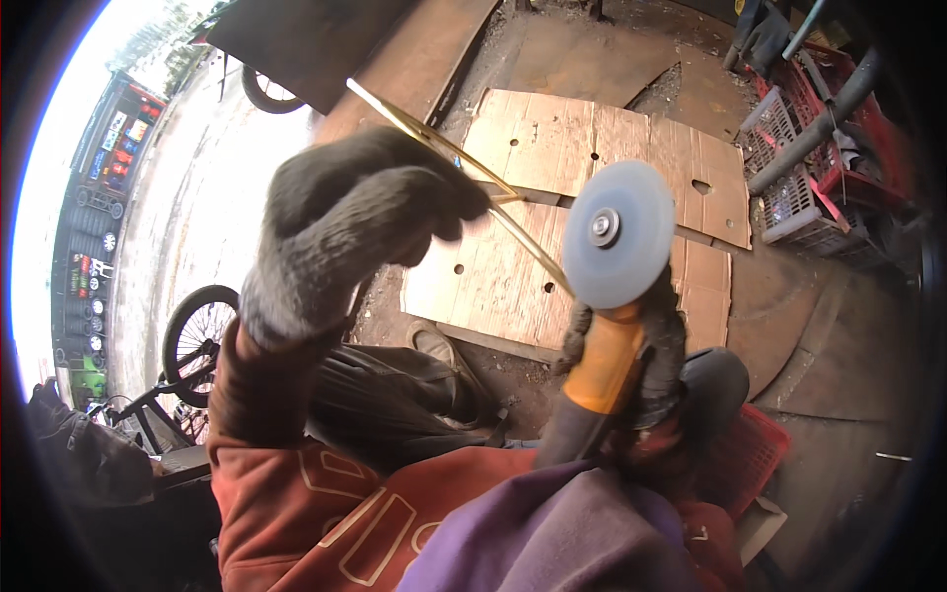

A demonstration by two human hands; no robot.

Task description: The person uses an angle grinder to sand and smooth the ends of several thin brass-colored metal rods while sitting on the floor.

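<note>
Angle grinder [604,370], one, orange and dark, below its own pale disc [641,237]; gripped about the body by the gloved right hand [663,345], fingers closed around it. Metal piece [533,247], one, thin, brass-coloured, bent or joined into a narrow angle; left of the disc, pinched in the curled fingers of the gloved left hand [365,202]. Its lower end reaches the disc's lower left rim; contact cannot be told, nor whether the disc spins. Cardboard [503,301], flattened and holed, beneath and behind the disc; red crate [873,158], right of the disc. Probable hazards: the thin stock, held by one hand in mid-air without clamp or rest, may chatter, bend or twist away if the rim bites. No guard shows around the disc, so a slip could carry it to the left glove, whose knit might snag. Sparks, if any, could scorch the cardboard or the loose purple cloth [552,538] below the disc.
</note>
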